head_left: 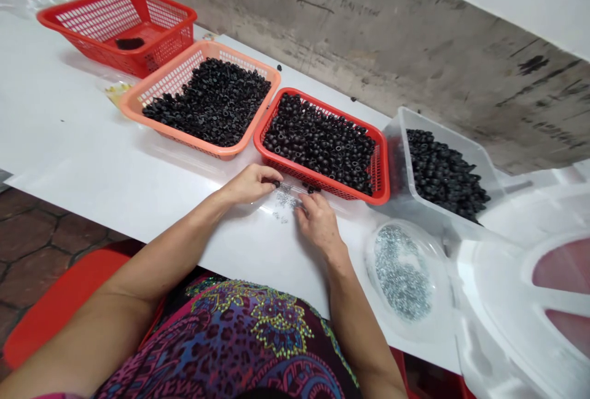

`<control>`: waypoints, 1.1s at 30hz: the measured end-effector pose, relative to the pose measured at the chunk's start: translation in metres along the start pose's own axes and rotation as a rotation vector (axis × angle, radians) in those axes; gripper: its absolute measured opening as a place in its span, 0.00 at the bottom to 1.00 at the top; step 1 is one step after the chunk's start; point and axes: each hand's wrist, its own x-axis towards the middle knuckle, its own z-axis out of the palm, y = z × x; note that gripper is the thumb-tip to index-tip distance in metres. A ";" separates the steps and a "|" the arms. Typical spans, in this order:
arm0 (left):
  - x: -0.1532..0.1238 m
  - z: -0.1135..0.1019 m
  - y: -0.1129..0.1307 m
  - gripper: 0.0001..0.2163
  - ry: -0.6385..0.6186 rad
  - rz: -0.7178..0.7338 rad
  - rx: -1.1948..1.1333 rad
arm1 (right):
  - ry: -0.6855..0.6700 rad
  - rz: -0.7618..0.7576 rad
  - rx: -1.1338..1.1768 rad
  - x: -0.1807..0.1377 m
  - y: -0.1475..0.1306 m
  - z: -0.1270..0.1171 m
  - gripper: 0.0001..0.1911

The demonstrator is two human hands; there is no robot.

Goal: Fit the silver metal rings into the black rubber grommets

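Observation:
My left hand (252, 184) rests on the white table (92, 159), fingers curled in a pinch on a small black part at its tips. My right hand (318, 221) lies beside it, fingers bent down onto a scatter of tiny silver metal pieces (283, 201); a small black part sits by its fingertips. Both hands are just in front of a red basket (381, 165) full of black round parts.
An orange basket (133, 101) of black parts and a red basket (117, 2), almost bare, stand to the left. A clear bin (405, 122) of black parts is at right. A clear bowl (369, 251) holds silver pieces. White plastic trays (507, 325) lie at far right.

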 end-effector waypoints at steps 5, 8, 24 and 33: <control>-0.001 0.000 0.002 0.12 -0.009 -0.019 0.024 | -0.049 -0.013 -0.033 0.001 -0.005 0.009 0.11; -0.001 0.000 0.003 0.12 -0.015 -0.023 0.044 | -0.028 -0.006 0.016 0.001 -0.002 0.006 0.11; 0.000 0.002 -0.001 0.11 -0.040 -0.012 0.058 | -0.252 0.031 0.203 -0.002 0.011 -0.024 0.13; -0.001 0.009 -0.001 0.13 -0.083 -0.058 -0.009 | -0.320 -0.009 0.112 -0.002 0.003 -0.020 0.11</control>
